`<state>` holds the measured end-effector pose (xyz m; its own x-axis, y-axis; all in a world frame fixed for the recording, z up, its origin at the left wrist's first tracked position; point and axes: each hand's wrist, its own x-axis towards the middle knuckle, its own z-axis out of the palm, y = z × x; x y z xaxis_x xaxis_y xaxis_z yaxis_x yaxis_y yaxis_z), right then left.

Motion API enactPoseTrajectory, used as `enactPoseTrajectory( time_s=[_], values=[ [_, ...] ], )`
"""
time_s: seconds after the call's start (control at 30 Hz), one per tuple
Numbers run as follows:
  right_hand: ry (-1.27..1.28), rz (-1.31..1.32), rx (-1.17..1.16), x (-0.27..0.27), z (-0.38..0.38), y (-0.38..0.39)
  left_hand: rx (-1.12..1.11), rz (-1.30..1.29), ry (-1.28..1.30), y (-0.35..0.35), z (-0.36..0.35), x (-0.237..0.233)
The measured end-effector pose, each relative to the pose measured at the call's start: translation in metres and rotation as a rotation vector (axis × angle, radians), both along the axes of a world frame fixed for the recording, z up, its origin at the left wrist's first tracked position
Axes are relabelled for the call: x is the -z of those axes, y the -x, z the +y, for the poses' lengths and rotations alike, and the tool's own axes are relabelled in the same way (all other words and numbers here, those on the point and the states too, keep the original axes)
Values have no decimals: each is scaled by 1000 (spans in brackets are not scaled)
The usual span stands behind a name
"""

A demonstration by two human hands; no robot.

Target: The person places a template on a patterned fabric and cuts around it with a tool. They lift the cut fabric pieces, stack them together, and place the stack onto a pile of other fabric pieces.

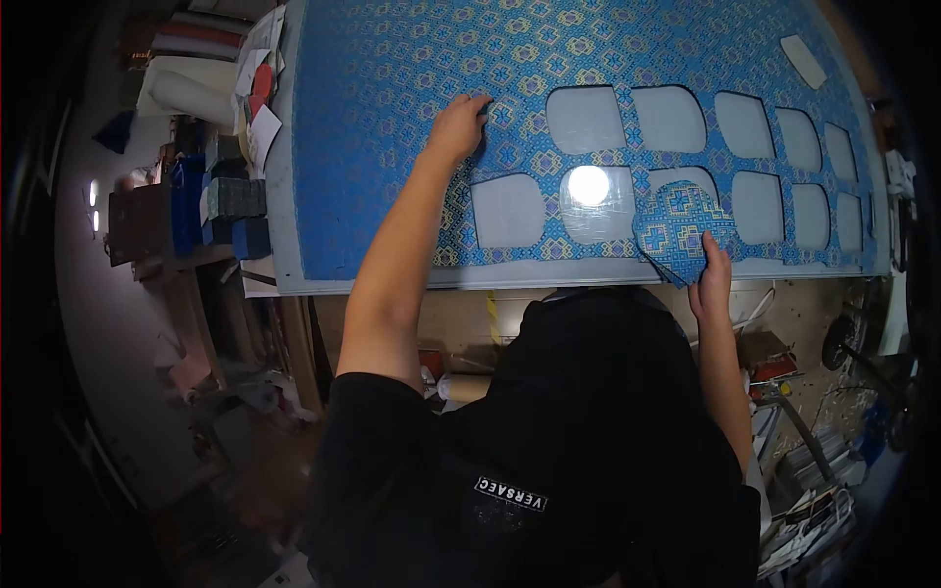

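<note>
A large blue patterned fabric sheet (392, 78) lies on the table, with two rows of rounded openings cut through it and the pale table top showing in them. My left hand (460, 127) rests on the sheet, left of the upper row, with its fingers drawn together; whatever they may grip is too small to make out. At the front edge, my right hand (716, 279) grips a loose cut piece of the same fabric (683, 230). That piece partly covers one opening of the lower row.
The table's front edge (441, 287) runs just before my body. A white slip (804, 61) lies on the sheet at the far right. Stacked dark blocks (235, 196) and a white roll (186, 96) stand at the left. A black wheel (838, 340) is at the lower right.
</note>
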<state>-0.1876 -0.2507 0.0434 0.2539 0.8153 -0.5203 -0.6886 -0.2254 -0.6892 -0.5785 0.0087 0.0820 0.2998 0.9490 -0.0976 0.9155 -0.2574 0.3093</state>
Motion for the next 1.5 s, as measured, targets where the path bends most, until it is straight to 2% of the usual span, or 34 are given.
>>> enactPoseTrajectory(
  time_s=[0.53,0.6,0.63,0.7,0.77,0.83,0.9,0.93,1.0,1.03,1.1,1.17,1.23,1.3,1.33,1.4,1.47,1.5],
  values=[
    [31,7,-27,9,0,-6,-37,21,36,-3,11,4],
    [37,21,-21,6,1,-5,37,143,-148,-5,15,2],
    [44,39,-11,3,2,-4,37,136,-147,-4,17,0],
    [17,20,-12,8,4,-1,-20,69,180,-9,24,-20],
    [3,7,-6,7,0,-3,183,150,129,-12,22,-40],
    [46,35,0,5,1,-3,224,133,59,-20,10,-69],
    [57,48,11,-5,3,0,109,-38,88,-45,-9,-120],
    [57,82,0,-8,4,0,121,-47,95,-56,-20,-138],
    [19,76,-12,0,4,-3,-151,-549,220,-76,-41,-159],
    [1,121,-17,3,5,-5,-147,-552,225,-87,-51,-154],
    [-17,165,-19,3,6,-5,-84,-1150,364,-117,-74,-130],
    [-40,184,45,-4,9,0,-190,-1350,524,-161,-112,-102],
    [-56,185,81,-24,11,7,-302,-1235,768,-191,-157,-76],
    [-49,121,64,-27,9,5,-135,-752,691,-195,-188,-15],
    [-47,121,68,-27,8,4,-131,-750,694,-193,-193,-5],
    [39,208,99,-27,10,2,-54,-706,390,-191,-195,-3],
    [-5,176,62,-17,10,1,-72,-710,433,-187,-183,-5],
    [9,241,88,-19,11,2,-68,-674,417,-186,-177,-8]
  ],
)
